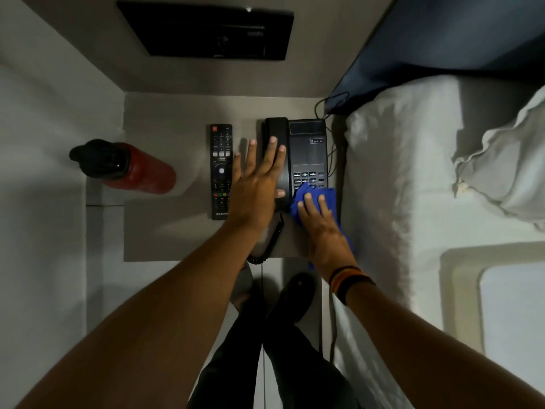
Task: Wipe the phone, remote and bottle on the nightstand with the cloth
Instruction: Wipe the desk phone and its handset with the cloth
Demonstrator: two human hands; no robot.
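A black desk phone (308,154) stands at the right of the grey nightstand (165,231). My left hand (256,184) lies flat over the handset on the phone's left side, fingers spread, thumb hooked against its lower end. My right hand (320,222) presses a blue cloth (317,194) onto the lower part of the keypad. A black remote (221,171) lies just left of my left hand, lengthwise. A red bottle (129,168) with a black cap stands at the nightstand's left edge.
The white bed (413,178) with a pillow borders the nightstand on the right. A dark blue headboard (442,39) rises behind it. A black panel (206,31) hangs on the back wall. The phone's coiled cord (269,240) drops over the front edge. My feet stand below.
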